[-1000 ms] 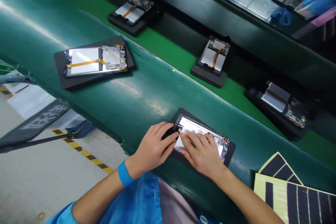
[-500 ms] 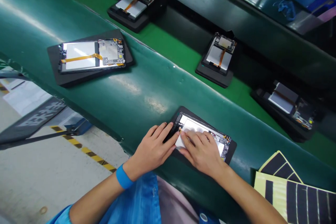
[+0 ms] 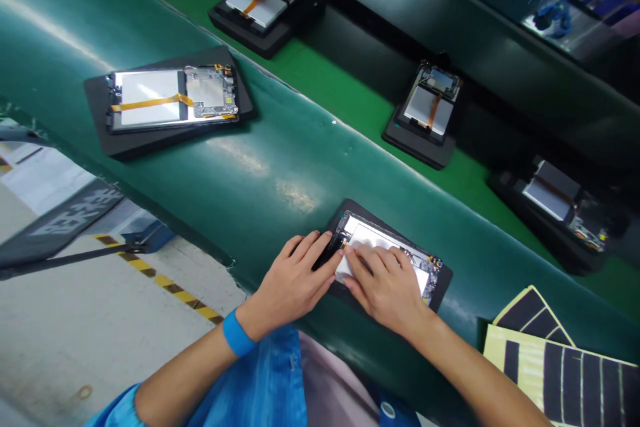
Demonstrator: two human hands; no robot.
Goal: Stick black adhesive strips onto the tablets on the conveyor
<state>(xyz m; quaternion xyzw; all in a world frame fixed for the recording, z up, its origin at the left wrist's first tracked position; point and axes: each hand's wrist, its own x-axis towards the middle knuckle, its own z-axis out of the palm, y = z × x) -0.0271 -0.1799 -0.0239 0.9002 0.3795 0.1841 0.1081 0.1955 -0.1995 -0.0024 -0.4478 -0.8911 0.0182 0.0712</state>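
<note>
An opened tablet (image 3: 428,278) lies on a black foam pad (image 3: 444,291), its silvery battery and circuit board facing up. My left hand (image 3: 295,280) grips its left end, index finger reaching to a small connector area there. Across the battery is my right hand (image 3: 387,280), fingers bent and closed on the tablet, its index fingertip almost meeting the left one. Whatever lies under the fingertips is hidden. Another opened tablet (image 3: 153,97), with an orange ribbon cable, rests on its own black pad to the upper left.
Behind the green work surface (image 3: 280,167), a lower green belt (image 3: 320,83) carries several opened tablets on black pads, one of them a tablet (image 3: 433,107) in the middle. Yellow sheets with black strips (image 3: 565,373) lie at lower right. A striped floor line (image 3: 165,283) shows at left.
The view has shifted slightly. The tablets on the far belt appear a little further right. Both hands keep nearly the same place and pose on the near tablet.
</note>
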